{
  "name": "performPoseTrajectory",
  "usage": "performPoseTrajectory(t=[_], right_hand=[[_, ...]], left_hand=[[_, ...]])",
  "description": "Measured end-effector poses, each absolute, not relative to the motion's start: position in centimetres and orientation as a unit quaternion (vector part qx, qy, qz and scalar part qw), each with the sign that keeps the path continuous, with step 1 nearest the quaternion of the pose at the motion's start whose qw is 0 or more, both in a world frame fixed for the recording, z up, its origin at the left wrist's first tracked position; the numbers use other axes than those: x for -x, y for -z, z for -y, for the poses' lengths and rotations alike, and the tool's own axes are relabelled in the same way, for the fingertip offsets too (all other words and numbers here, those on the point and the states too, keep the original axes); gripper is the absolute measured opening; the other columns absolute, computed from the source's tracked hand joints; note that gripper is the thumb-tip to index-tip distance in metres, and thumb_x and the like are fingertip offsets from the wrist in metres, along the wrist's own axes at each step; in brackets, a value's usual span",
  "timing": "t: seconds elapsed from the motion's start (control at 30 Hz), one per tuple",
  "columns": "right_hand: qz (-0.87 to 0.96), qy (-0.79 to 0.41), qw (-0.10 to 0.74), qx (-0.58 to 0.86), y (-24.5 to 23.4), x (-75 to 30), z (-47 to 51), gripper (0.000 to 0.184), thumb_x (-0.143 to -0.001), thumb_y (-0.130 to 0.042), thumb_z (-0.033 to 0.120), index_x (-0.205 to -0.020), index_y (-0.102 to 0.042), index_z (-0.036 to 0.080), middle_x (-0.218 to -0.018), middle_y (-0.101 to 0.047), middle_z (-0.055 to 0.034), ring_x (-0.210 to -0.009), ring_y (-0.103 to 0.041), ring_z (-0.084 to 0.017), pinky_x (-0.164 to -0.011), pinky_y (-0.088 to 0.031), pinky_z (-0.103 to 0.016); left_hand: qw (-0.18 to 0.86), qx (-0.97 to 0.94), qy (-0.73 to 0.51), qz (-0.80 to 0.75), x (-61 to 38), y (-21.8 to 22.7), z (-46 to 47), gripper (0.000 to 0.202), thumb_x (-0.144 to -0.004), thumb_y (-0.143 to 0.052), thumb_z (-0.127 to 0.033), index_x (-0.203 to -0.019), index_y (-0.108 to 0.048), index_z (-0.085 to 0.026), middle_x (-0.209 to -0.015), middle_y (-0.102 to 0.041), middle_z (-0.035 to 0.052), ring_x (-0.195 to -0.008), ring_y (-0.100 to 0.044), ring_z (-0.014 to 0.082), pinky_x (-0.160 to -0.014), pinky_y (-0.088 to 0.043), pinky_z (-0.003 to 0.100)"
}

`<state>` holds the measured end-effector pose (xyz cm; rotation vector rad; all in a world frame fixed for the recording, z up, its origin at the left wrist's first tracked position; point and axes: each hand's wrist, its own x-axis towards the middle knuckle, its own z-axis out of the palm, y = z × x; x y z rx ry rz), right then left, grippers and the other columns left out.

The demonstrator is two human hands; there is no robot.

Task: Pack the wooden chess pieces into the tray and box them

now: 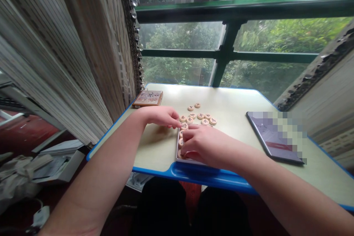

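Round wooden xiangqi pieces [181, 133] stand in a column along the left wall of a shallow white box [177, 151] at the table's front edge. My left hand [163, 115] comes in from the left, its fingers closed at the top piece [184, 126] by the box's far left corner. Over the box lies my right hand [203, 142]. Its index finger reaches that same piece, while the other fingers curl down by the lower pieces. Most of the box's inside is hidden under this hand. Several loose pieces [205, 121] lie beyond the box, characters facing up.
A flat decorated box [148, 99] sits at the table's far left corner. To the right lies a dark-edged tablet-like slab [262, 136], partly pixelated. The pale table [226, 99] has a blue rim and stands against a green-framed window, with curtains [91, 37] on both sides.
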<state>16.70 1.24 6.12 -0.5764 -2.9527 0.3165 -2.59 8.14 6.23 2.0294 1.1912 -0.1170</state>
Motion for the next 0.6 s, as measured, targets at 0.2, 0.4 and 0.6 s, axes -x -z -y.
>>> performPoseTrajectory(t=[0.2, 0.4, 0.6], right_hand=[[0.974, -0.112, 0.054, 0.192, -6.06, -16.66, -1.32, 0.015, -0.082, -0.059, 0.018, -0.082, -0.073, 0.022, -0.081, -0.065, -0.0048, -0.086, -0.053, -0.017, -0.076, -0.041, -0.028], [0.968, -0.122, 0.051, 0.213, -6.73, -17.04, -1.23, 0.015, -0.079, -0.061, 0.014, -0.086, -0.072, 0.022, -0.09, -0.067, -0.0044, -0.089, -0.056, -0.017, -0.078, -0.042, -0.028], [0.953, -0.065, 0.042, 0.294, -6.89, -17.4, -2.01, 0.016, -0.074, -0.066, 0.013, -0.086, -0.071, 0.022, -0.093, -0.067, -0.0054, -0.088, -0.057, -0.019, -0.079, -0.043, -0.032]], left_hand=[[0.383, -0.793, 0.048, -0.472, 2.59, -6.08, -8.21, 0.038, -0.071, -0.056, -0.053, -0.075, -0.061, -0.016, -0.062, -0.052, -0.002, -0.058, -0.041, 0.0107, -0.053, -0.028, 0.023], [0.364, -0.806, 0.045, -0.465, 2.78, -5.84, -8.45, 0.039, -0.073, -0.054, -0.054, -0.075, -0.061, -0.016, -0.062, -0.051, -0.0021, -0.059, -0.041, 0.0109, -0.052, -0.027, 0.023], [0.366, -0.809, 0.05, -0.457, 2.64, -5.93, -8.35, 0.035, -0.074, -0.055, -0.05, -0.073, -0.059, -0.016, -0.061, -0.046, -0.0031, -0.057, -0.039, 0.0103, -0.052, -0.026, 0.024]])
